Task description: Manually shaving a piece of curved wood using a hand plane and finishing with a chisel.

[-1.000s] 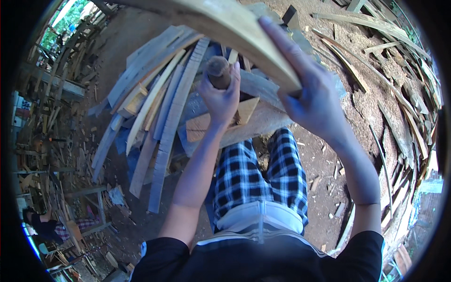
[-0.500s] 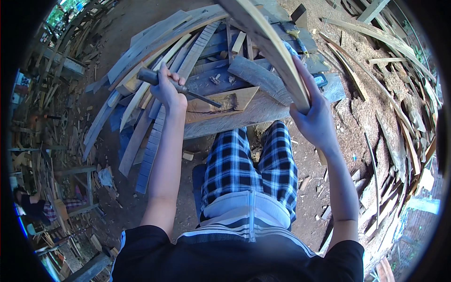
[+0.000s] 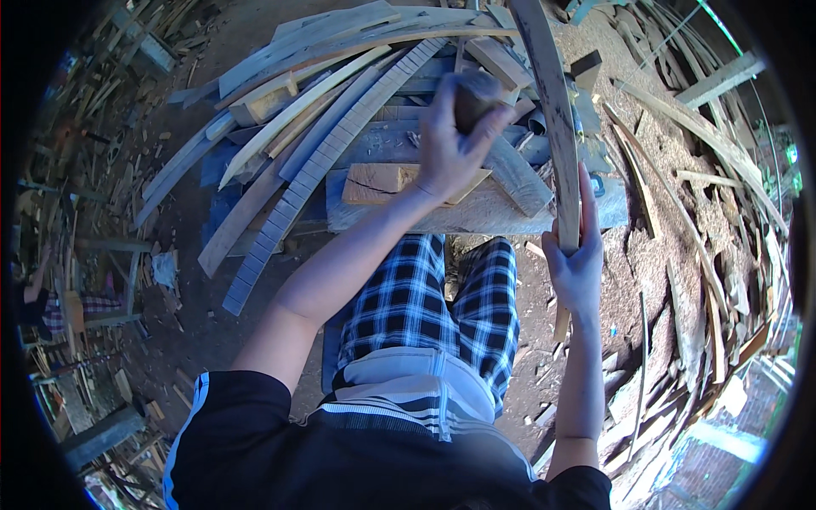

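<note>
A long curved plank (image 3: 557, 119) stands tilted upward, its lower end in the grip of my right hand (image 3: 576, 268). My fingers lie along its right side and the thumb is on its left. Raised over the bench, my left hand (image 3: 455, 153) is closed round a thick, dark wooden handle (image 3: 474, 100), blurred by motion and seen nearly end-on. Whatever extends from that handle is hidden behind the hand. Below my left wrist lies a light wooden block (image 3: 378, 181) with a dark crack and hollow, partly covered by my forearm. It sits on the low plank bench (image 3: 510, 223).
Several curved planks fan out at left, among them a slat with crosswise lines (image 3: 285, 217). A short grey board (image 3: 514, 178) lies behind the block. Sawdust (image 3: 671, 212) and offcuts cover the ground at right. Another person (image 3: 64, 310) is at the far left.
My left hand has swung right and up from the left side of the bench; the chisel blade seen before is now hidden. My right hand has lowered, turning the plank more upright.
</note>
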Motion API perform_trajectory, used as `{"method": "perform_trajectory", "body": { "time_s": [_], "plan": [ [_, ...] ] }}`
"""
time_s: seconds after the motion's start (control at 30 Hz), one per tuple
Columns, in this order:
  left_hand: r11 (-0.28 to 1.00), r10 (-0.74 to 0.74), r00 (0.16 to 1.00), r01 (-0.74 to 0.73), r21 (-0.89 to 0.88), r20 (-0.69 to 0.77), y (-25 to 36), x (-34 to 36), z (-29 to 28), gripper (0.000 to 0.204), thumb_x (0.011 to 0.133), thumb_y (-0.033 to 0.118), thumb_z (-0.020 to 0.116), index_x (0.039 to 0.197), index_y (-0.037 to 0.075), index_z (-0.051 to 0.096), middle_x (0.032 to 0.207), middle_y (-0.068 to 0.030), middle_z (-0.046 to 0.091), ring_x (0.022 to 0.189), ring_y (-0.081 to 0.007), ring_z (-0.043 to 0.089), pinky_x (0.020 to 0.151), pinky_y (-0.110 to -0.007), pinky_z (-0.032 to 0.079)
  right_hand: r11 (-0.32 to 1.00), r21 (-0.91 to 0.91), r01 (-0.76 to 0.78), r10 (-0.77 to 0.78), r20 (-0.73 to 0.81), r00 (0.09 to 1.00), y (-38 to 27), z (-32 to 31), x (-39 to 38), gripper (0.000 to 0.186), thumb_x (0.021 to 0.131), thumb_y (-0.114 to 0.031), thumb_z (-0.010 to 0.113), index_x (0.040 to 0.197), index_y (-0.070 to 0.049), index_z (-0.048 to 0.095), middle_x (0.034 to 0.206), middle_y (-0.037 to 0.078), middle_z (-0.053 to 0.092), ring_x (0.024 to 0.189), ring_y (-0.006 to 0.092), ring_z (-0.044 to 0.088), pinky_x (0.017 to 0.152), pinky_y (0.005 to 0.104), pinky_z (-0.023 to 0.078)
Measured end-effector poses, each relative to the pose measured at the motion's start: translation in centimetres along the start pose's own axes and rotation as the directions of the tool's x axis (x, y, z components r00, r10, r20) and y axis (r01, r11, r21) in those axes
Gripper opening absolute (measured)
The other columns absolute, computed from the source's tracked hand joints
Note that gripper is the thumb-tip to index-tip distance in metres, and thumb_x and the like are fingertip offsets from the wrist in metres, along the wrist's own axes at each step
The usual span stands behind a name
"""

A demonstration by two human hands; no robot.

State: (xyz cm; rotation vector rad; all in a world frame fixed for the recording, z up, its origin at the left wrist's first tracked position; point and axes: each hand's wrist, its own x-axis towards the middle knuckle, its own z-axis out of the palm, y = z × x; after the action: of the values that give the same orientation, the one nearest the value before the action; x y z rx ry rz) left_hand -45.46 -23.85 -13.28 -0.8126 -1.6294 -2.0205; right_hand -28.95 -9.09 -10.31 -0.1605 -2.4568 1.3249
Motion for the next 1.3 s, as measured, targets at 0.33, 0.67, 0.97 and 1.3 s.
{"method": "perform_trajectory", "body": {
  "time_s": [0.33, 0.67, 0.97, 1.3],
  "plan": [
    [0.941, 0.277, 0.902, -0.324, 0.097, 0.330, 1.2, -3.1, 4.7, 0.028, 0.073, 0.023, 0.080, 0.088, 0.018, 0.057, 0.069, 0.0012, 0.061, 0.059, -0.0171, 0.066, 0.049, -0.031, 0.052, 0.977, 0.141, -0.157, 0.168, -0.067, 0.984, 1.4, -0.9, -0.3, 0.081, 0.079, 0.006, 0.055, 0.154, -0.011, 0.029, 0.110, 0.006, 0.058, 0.070, 0.0032, 0.047, 0.057, 0.0186, 0.037],
    [0.886, 0.328, 0.880, -0.413, 0.213, 0.343, 0.8, -2.9, 4.2, 0.035, 0.069, 0.020, 0.082, 0.091, 0.013, 0.056, 0.075, 0.0015, 0.059, 0.057, -0.0187, 0.065, 0.047, -0.033, 0.050, 0.948, 0.220, -0.230, 0.266, -0.152, 0.952, 0.5, -2.4, -0.4, 0.074, 0.082, 0.008, 0.057, 0.149, -0.008, 0.029, 0.088, 0.005, 0.054, 0.060, 0.0076, 0.051, 0.050, 0.0223, 0.041],
    [0.902, 0.325, 0.889, -0.394, 0.175, 0.322, 1.3, -3.4, 4.4, 0.032, 0.070, 0.019, 0.080, 0.091, 0.013, 0.056, 0.074, 0.0022, 0.058, 0.057, -0.0178, 0.065, 0.047, -0.032, 0.050, 0.993, -0.117, -0.030, 0.014, -0.133, 0.991, 1.9, -2.2, -0.5, 0.074, 0.082, 0.005, 0.060, 0.148, -0.005, 0.031, 0.086, 0.005, 0.055, 0.060, 0.0065, 0.050, 0.049, 0.0206, 0.040],
    [0.902, 0.297, 0.901, -0.374, 0.217, 0.315, 1.1, -3.1, 4.3, 0.032, 0.069, 0.017, 0.079, 0.092, 0.013, 0.057, 0.074, 0.0021, 0.058, 0.058, -0.0178, 0.065, 0.048, -0.032, 0.051, 0.983, -0.038, -0.178, 0.172, -0.129, 0.977, 0.7, -1.4, -0.9, 0.075, 0.078, 0.000, 0.059, 0.149, -0.004, 0.034, 0.119, 0.012, 0.054, 0.091, 0.0161, 0.054, 0.079, 0.0309, 0.047]
  ]
}}
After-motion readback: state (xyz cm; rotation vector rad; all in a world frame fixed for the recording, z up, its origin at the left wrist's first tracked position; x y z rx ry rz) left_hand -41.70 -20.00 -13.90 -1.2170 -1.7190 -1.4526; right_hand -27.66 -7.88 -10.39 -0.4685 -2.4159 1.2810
